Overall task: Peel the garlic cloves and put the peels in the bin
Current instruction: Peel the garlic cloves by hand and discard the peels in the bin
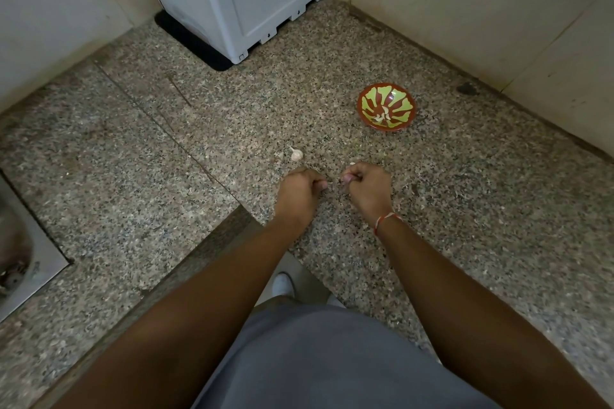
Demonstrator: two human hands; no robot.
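Currently, the red-and-green patterned bowl (386,106) sits on the countertop (166,156) toward the right, round and shallow, with a few pale peeled cloves (382,115) at its bottom. A garlic bulb (296,154) with a short stem lies on the counter just beyond the left hand (300,191), apart from it. Both hands are curled. The right hand (367,188) pinches something small and pale at its fingertips, probably a clove; can't tell what the left one holds, if anything. A red-white thread (385,221) circles the right wrist. The counter is speckled granite in an L-shaped corner between cream walls. A grey-white plastic appliance (239,0) stands at the back on a black mat (192,43). A steel sink (20,242) shows at the left edge.
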